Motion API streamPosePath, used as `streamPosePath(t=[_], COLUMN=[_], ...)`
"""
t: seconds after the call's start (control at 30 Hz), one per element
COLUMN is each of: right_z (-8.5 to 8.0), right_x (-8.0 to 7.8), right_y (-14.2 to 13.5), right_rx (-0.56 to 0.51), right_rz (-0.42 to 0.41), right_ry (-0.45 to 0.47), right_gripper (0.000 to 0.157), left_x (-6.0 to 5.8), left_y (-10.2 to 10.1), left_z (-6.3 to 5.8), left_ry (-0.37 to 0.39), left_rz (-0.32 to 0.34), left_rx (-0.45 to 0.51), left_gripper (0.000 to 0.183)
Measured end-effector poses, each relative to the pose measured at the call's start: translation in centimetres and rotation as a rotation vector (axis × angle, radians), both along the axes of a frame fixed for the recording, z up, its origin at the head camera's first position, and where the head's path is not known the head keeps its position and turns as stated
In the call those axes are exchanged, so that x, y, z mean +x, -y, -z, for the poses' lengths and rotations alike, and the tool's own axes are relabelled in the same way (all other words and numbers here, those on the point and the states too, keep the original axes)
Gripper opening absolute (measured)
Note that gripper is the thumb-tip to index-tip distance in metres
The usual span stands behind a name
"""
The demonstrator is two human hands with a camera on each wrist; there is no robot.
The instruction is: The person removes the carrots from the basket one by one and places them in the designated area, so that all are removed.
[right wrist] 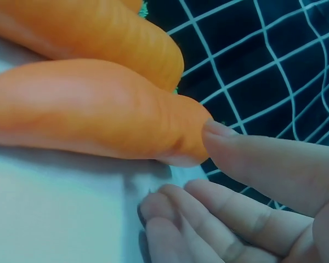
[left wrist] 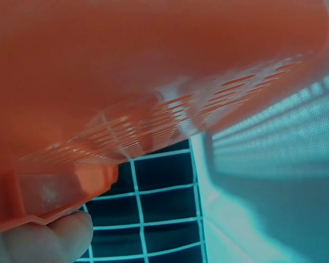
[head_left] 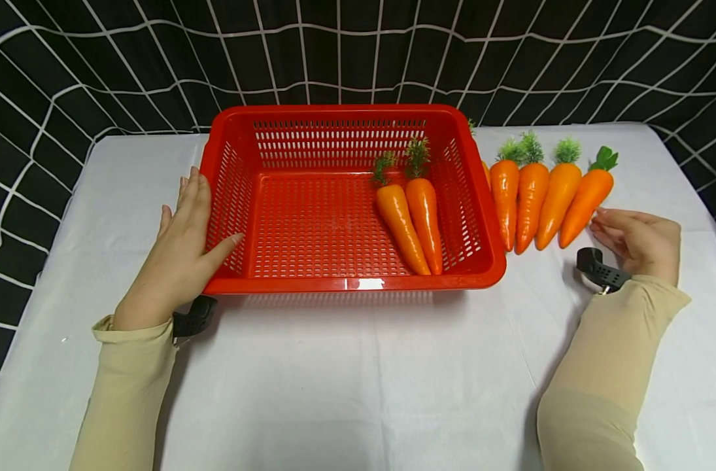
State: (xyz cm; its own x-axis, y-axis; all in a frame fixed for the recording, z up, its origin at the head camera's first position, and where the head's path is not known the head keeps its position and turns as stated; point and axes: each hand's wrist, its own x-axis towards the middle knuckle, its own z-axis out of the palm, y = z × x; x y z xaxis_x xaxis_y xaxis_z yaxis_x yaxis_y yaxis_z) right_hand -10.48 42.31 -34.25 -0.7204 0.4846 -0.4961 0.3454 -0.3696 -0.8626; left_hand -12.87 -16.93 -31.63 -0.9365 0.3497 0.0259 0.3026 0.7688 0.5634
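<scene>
A red plastic basket [head_left: 346,284] with slotted walls stands on the table, two carrots [head_left: 402,226] with leafy tops lying in its right part. My left hand [head_left: 184,252] rests on the left rim, fingers straight and the thumb reaching over inside; fingertips [left wrist: 74,233] show under the rim in the left wrist view. To the right of the basket lies a row of several carrots, tops pointing away. Beside the rightmost carrot [head_left: 587,199] is my right hand [head_left: 643,239], fingers loosely bent. In the right wrist view its thumb overlaps the end of that carrot [right wrist: 98,109].
A white cloth [head_left: 346,379] covers the table. Behind and at the sides hangs a black curtain [head_left: 358,59] with a white grid pattern. Another carrot [head_left: 486,173] shows partly behind the basket's right rim. Each wrist carries a black camera [head_left: 599,268].
</scene>
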Motion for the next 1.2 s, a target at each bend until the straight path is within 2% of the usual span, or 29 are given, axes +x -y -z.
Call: streamPosePath(t=[0.17, 0.27, 0.53, 0.7, 0.9, 1.03, 1.2], right_z=[-0.3, -0.5, -1.6, -2.9, -4.9, -6.5, -7.9], right_x=[-0.3, -0.5, -1.3, -2.0, -2.9, -2.6, -1.9], right_y=[0.3, 0.6, 2.1, 4.0, 6.9, 8.6, 10.3], right_rx=[0.006, -0.025, -0.084, -0.104, -0.083, -0.021, 0.055], right_rz=[0.065, 0.085, 0.071, 0.017, -0.111, -0.212, -0.24], right_ry=[-0.068, -0.122, -0.257, -0.349, -0.437, -0.484, -0.518], right_gripper=[0.008, 0.006, 0.008, 0.014, 0.019, 0.019, 0.022], left_x=[0.0, 0.0, 0.0, 0.0, -0.1, -0.3, -0.4], left_y=[0.2, 0.4, 0.8, 1.0, 1.1, 0.7, 0.1], left_z=[-0.2, -0.3, -0.6, -0.7, -0.8, -0.6, 0.1], left_ry=[-0.003, -0.007, -0.013, -0.013, -0.008, 0.0, 0.002], left_rz=[-0.005, -0.011, -0.016, -0.019, -0.018, -0.014, -0.002], left_rx=[0.0, 0.003, 0.003, -0.006, -0.014, -0.011, -0.009], left_gripper=[0.083, 0.083, 0.082, 0.082, 0.081, 0.081, 0.081])
